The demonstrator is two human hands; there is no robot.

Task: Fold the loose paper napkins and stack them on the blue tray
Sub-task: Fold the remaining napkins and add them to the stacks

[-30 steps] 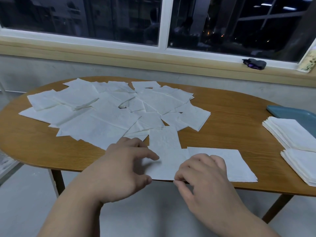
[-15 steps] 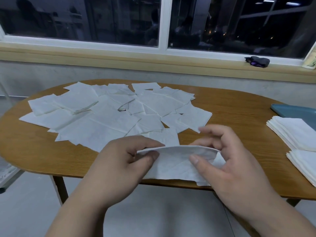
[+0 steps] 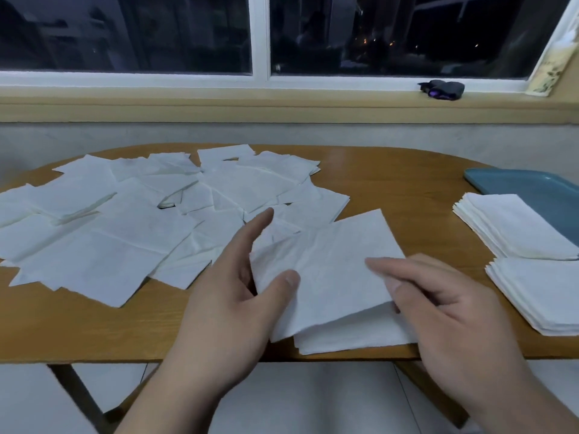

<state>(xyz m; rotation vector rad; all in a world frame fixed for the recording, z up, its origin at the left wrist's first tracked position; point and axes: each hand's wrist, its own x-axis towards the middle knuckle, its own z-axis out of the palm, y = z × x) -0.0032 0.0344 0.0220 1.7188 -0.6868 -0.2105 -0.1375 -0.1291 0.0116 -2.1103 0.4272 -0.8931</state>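
A white paper napkin (image 3: 326, 277) lies folded over on itself near the table's front edge, its top layer slightly lifted. My left hand (image 3: 232, 308) grips its left edge, thumb on top. My right hand (image 3: 438, 305) holds its right edge, fingers flat on the upper layer. Several loose unfolded napkins (image 3: 150, 214) are spread over the left and middle of the table. Two stacks of folded napkins (image 3: 513, 227) (image 3: 539, 292) sit at the right. The far stack lies partly on the blue tray (image 3: 532, 186); the near one rests on the table.
The wooden table (image 3: 407, 183) is oval, with its front edge just under my hands. A windowsill behind it carries a small dark object (image 3: 441, 89). A card (image 3: 551, 64) leans at the window's right end.
The napkin lay flat a second ago. Both hands lifted its near edge and brought it over, and now it lies doubled with my hands at its sides. The camera came closer.
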